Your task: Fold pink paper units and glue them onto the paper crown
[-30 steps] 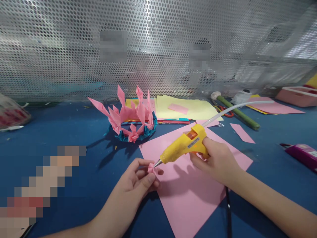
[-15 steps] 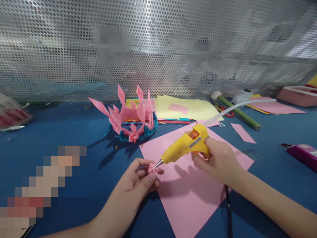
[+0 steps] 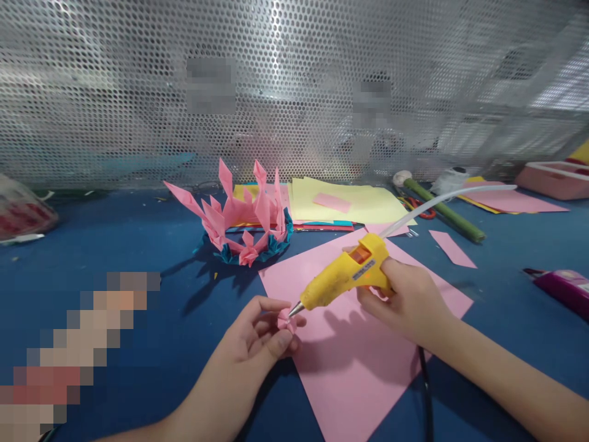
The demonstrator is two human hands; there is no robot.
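Note:
My left hand pinches a small folded pink paper piece between thumb and fingers. In my right hand is a yellow hot glue gun, its metal nozzle at the pink piece. A long clear glue stick sticks out of the gun's back, and a black cord hangs below. Under both hands lies a large pink paper sheet. Beyond my left hand stands a pink and teal folded-paper crown with tall pointed tips.
A stack of pale yellow paper lies behind the crown. Further right are red-handled scissors, a green stick, a pink paper strip and a purple object. A perforated metal panel closes off the back.
My hands, the glue gun and the pink piece have shifted very slightly down. The nozzle stays at the folded piece, and both grips are the same.

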